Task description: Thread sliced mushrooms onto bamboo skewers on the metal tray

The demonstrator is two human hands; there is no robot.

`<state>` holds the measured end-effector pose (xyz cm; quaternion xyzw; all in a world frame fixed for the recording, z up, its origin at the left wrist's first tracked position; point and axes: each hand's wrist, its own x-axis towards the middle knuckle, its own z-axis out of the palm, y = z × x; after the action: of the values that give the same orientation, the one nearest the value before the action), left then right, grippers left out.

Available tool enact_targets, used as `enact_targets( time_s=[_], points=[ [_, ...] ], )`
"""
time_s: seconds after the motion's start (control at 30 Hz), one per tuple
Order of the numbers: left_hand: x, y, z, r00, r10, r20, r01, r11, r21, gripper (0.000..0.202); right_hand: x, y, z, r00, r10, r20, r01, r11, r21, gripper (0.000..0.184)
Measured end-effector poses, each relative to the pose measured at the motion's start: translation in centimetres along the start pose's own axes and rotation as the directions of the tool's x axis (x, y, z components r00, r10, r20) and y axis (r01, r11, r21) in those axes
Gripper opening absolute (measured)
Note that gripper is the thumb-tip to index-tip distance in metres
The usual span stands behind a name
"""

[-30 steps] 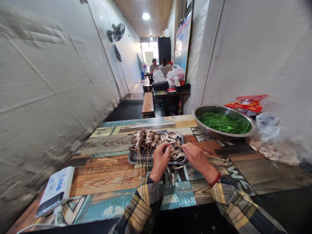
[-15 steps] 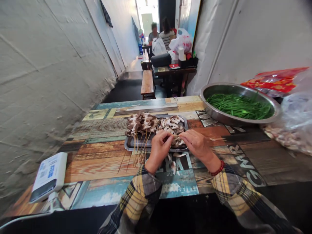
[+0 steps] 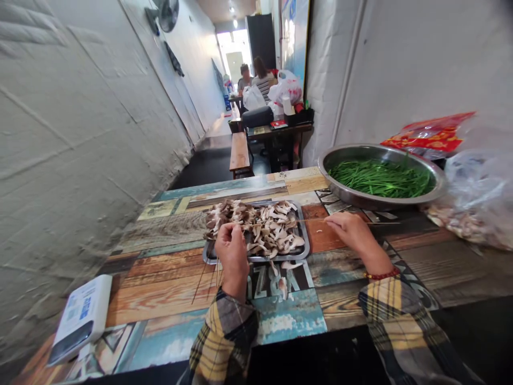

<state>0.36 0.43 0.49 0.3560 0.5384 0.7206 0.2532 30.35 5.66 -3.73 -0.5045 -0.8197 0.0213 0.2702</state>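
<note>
My right hand [image 3: 352, 232] pinches a thin wooden skewer [image 3: 310, 220], which lies level and reaches out on both sides of the fingers. Its left end is over the right rim of a metal tray [image 3: 305, 243]. Above the tray's left part, my left hand [image 3: 232, 246] is closed in a pinch; a thin pale strip shows at its fingertips, too small to name. Torn mushroom pieces [image 3: 276, 230] fill the right of the tray. Browner bunched mushrooms [image 3: 226, 211] lie at its left, with skewers [image 3: 204, 280] sticking out toward me, partly behind my left hand.
A steel bowl of green chives [image 3: 380, 179] stands at the right, beside clear plastic bags [image 3: 476, 187] and a red packet [image 3: 433, 131]. A few mushroom scraps [image 3: 282, 287] lie before the tray. A white device [image 3: 82, 315] stands front left. Two people sit far back.
My hands have moved apart, the left one leftward over the tray, the right one rightward with the skewer. The view has tilted up slightly.
</note>
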Motion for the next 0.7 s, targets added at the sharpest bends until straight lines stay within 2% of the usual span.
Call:
enact_targets(
  time_s=[0.13,0.2,0.23,0.27,0.3,0.33,0.37,0.4,0.47,0.6,0.7],
  points=[
    [0.0,0.1,0.1,1.0,-0.015,-0.025,0.013,0.997,-0.07,0.012,-0.5,0.6,0.3,0.995,0.088,-0.045,-0.091,0.993,-0.069,0.029],
    [-0.2,0.1,0.2,1.0,-0.01,-0.004,0.01,0.997,-0.07,0.013,-0.4,0.1,0.1,0.973,0.099,-0.208,-0.111,0.993,-0.046,0.034],
    [-0.4,0.1,0.3,1.0,-0.003,0.01,0.003,0.998,-0.063,0.013,-0.3,-0.4,-0.2,0.935,0.116,-0.336,-0.129,0.991,-0.017,0.035],
    [-0.5,0.1,0.3,1.0,0.006,0.026,-0.005,0.999,-0.049,0.014,-0.1,-1.0,-0.5,0.864,0.147,-0.482,-0.154,0.988,0.025,0.035],
    [-0.7,0.1,0.3,0.999,0.015,0.049,-0.014,1.0,-0.025,0.015,0.0,-1.8,-0.9,0.772,0.173,-0.611,-0.168,0.984,0.067,0.033],
    [-0.9,0.1,0.4,0.997,0.021,0.077,-0.022,1.0,0.001,0.015,0.2,-2.7,-1.2,0.71,0.182,-0.681,-0.159,0.983,0.096,0.032],
    [-1.0,0.1,0.4,0.994,0.024,0.107,-0.027,0.999,0.028,0.016,0.4,-3.7,-1.4,0.696,0.165,-0.699,-0.128,0.986,0.106,0.03],
    [-1.2,0.2,0.5,0.99,0.022,0.136,-0.029,0.998,0.049,0.017,0.6,-4.9,-1.6,0.712,0.119,-0.692,-0.075,0.993,0.093,0.028],
    [-1.4,0.3,0.6,0.984,0.003,0.177,-0.014,0.998,0.063,0.018,1.1,-7.2,-1.6,0.783,-0.001,-0.622,0.035,0.998,0.043,0.025],
    [-1.6,0.6,0.8,0.972,-0.057,0.229,0.049,0.998,0.041,0.017,2.4,-11.3,-0.4,0.898,-0.21,-0.387,0.221,0.975,-0.016,0.024],
    [-1.7,0.6,0.8,0.963,-0.066,0.263,0.063,0.998,0.019,0.018,3.0,-12.6,0.7,0.921,-0.268,-0.283,0.281,0.96,0.006,0.022]
  ],
)
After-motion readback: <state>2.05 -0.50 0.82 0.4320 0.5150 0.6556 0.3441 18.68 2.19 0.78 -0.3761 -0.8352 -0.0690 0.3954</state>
